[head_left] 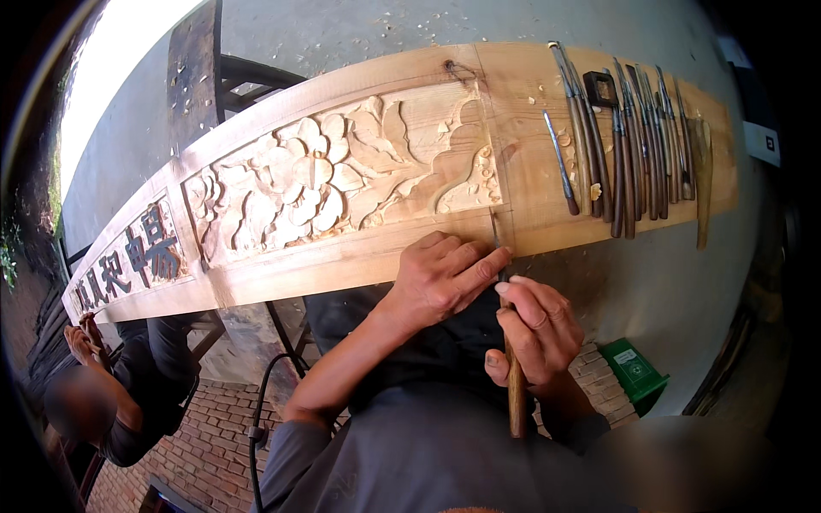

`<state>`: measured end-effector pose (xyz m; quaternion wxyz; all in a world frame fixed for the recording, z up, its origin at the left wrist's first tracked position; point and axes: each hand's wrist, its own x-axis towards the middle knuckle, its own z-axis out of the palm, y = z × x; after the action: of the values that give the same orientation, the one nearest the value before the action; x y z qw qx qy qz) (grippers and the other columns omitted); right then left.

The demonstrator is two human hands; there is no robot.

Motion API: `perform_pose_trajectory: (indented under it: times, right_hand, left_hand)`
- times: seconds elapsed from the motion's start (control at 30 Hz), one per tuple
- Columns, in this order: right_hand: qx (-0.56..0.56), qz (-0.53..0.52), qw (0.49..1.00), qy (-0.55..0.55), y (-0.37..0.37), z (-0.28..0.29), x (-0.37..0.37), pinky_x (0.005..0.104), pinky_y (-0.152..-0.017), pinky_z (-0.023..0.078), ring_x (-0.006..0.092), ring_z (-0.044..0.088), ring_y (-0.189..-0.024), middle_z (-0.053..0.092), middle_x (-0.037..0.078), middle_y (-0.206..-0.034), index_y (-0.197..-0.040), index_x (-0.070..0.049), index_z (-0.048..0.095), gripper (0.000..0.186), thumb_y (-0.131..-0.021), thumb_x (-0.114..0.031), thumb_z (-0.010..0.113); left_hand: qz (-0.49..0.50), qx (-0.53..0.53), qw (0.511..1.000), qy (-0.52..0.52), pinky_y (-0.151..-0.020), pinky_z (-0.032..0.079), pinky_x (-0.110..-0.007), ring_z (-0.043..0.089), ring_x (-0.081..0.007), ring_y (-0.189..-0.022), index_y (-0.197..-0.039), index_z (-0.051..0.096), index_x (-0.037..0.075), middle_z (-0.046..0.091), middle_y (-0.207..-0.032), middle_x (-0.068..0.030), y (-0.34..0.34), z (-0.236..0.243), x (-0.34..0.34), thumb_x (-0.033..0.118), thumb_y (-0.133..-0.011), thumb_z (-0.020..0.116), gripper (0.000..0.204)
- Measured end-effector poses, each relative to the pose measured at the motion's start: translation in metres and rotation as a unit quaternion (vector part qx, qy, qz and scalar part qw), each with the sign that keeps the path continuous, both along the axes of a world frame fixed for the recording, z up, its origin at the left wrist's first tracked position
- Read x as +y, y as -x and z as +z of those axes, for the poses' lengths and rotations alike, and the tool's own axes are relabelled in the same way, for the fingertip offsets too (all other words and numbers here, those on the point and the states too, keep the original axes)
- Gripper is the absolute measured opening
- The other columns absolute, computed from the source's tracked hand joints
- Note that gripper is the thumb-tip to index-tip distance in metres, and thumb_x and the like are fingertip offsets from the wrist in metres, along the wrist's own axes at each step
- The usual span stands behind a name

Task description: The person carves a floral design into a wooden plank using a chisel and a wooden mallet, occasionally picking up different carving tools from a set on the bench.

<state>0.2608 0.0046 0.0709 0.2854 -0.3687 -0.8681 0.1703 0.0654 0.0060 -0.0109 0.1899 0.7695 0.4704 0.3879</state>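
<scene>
My right hand [539, 329] is closed around the brown wooden handle of a carving chisel [516, 393], its butt pointing back toward my body. My left hand [440, 278] rests at the near edge of a long pale wooden board [530, 81], its fingers closed at the chisel's thin metal shank. The chisel's tip meets the board by the lower right corner of a sunken carved panel. Flowers and leaves in relief [312, 171] fill that panel, with loose shavings in its right part. Further left, the board bears dark raised characters [154, 244].
Several carving tools [630, 162] lie side by side on the board's right end, near a black square object [600, 88] and a tapered wooden piece [701, 184]. A co-worker's hand [81, 346] is at the far left end. A green bin [633, 376] stands below right; a black cable [254, 419] hangs left.
</scene>
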Motion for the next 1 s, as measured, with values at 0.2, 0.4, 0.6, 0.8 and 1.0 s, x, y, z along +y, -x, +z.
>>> perform_pose_trajectory:
  times: [0.2, 0.4, 0.6, 0.8, 1.0]
  right_hand:
    - [0.018, -0.09, 0.994, 0.059, -0.009, -0.019, -0.027, 0.0405, -0.078, 0.063, 0.0366, 0.079, -0.09, 0.077, 0.024, -0.104, -0.129, 0.01, 0.072, 0.054, -0.103, -0.038, 0.069]
    - [0.026, -0.089, 0.995, 0.038, 0.026, -0.046, -0.025, 0.0427, -0.083, 0.063, 0.0385, 0.079, -0.098, 0.076, 0.028, -0.115, -0.134, 0.012, 0.069, 0.055, -0.101, -0.032, 0.072]
    - [-0.004, -0.12, 0.992, 0.031, 0.044, -0.066, -0.04, 0.042, -0.083, 0.063, 0.0381, 0.078, -0.102, 0.074, 0.028, -0.122, -0.136, 0.011, 0.067, 0.047, -0.103, -0.023, 0.067]
    - [-0.035, -0.121, 0.992, 0.018, 0.049, -0.067, -0.036, 0.0366, -0.075, 0.061, 0.0343, 0.078, -0.103, 0.074, 0.025, -0.125, -0.139, 0.008, 0.066, 0.048, -0.104, -0.025, 0.067]
    - [-0.03, -0.108, 0.994, -0.013, 0.048, -0.052, -0.02, 0.0366, -0.082, 0.058, 0.0286, 0.078, -0.103, 0.076, 0.019, -0.122, -0.127, -0.006, 0.078, 0.043, -0.095, -0.034, 0.082]
  left_hand:
    - [-0.011, 0.033, 0.997, -0.067, -0.091, 0.06, -0.038, 0.072, -0.0229, -0.095, -0.121, 0.075, 0.009, 0.073, -0.107, -0.0079, -0.007, -0.006, 0.002, 0.018, -0.083, 0.074, 0.039]
    - [0.033, 0.092, 0.995, -0.026, -0.114, 0.054, -0.052, 0.073, -0.0338, -0.121, -0.127, 0.075, 0.008, 0.073, -0.13, -0.0195, 0.015, -0.009, -0.003, 0.014, -0.086, 0.072, 0.042]
    - [0.079, 0.075, 0.994, -0.009, -0.114, 0.053, -0.053, 0.073, -0.0361, -0.122, -0.128, 0.075, 0.007, 0.073, -0.131, -0.0214, 0.015, -0.013, -0.004, 0.011, -0.084, 0.077, 0.044]
    - [0.083, 0.057, 0.994, 0.03, -0.114, 0.053, -0.053, 0.071, -0.0379, -0.126, -0.126, 0.076, 0.008, 0.072, -0.135, -0.0213, 0.018, -0.008, -0.006, 0.008, -0.084, 0.074, 0.041]
    - [0.075, -0.04, 0.991, 0.099, -0.118, 0.051, -0.053, 0.069, -0.0403, -0.128, -0.123, 0.078, 0.007, 0.071, -0.139, -0.02, 0.031, -0.005, -0.005, 0.001, -0.082, 0.078, 0.041]
